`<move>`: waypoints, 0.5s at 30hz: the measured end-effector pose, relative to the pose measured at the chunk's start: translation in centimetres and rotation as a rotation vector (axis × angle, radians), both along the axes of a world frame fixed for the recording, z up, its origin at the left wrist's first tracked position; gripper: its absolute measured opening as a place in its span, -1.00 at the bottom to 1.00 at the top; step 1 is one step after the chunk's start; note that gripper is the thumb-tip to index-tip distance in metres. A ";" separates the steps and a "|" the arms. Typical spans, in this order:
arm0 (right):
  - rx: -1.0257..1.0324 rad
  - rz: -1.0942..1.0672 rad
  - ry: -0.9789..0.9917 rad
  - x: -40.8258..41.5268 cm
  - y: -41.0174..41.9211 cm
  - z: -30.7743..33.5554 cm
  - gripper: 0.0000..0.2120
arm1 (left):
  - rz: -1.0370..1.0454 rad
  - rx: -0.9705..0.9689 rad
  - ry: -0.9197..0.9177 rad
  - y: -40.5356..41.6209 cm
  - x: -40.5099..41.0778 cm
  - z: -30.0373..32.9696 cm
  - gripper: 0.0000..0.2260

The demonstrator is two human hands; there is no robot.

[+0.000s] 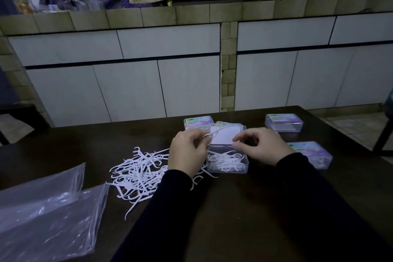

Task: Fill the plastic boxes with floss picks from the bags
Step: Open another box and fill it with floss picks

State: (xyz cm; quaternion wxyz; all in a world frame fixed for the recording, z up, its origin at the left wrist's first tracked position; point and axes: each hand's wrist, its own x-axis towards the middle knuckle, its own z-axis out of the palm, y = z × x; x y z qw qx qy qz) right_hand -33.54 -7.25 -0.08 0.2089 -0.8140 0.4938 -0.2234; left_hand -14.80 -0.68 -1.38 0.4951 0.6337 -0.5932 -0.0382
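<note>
A left hand (187,151) pinches one floss pick (215,131) above the open plastic box (227,160), its long axis slanting up and right over the raised lid; the box lies just right and below. The right hand (261,144), fingers curled with nothing visibly held, hovers at the box's far rim; the loose pile (140,173) lies left.

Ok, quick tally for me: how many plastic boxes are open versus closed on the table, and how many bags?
Open plastic box: 1
Closed plastic boxes: 3, at
Clear plastic bags: 2, at
Total: 6
Loose floss picks are too tangled to count.
</note>
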 end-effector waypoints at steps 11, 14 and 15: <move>0.218 0.002 0.222 -0.6 0.5 0.3 -0.24 | -0.069 0.125 -0.496 0.2 -0.9 0.1 -0.83; 0.226 0.011 0.182 -0.5 0.4 0.0 -0.25 | -0.101 0.203 -0.461 0.2 -0.7 -0.1 -0.82; 0.226 0.015 0.175 -0.5 0.5 0.0 -0.26 | -0.102 0.215 -0.428 0.2 -0.6 -0.1 -0.80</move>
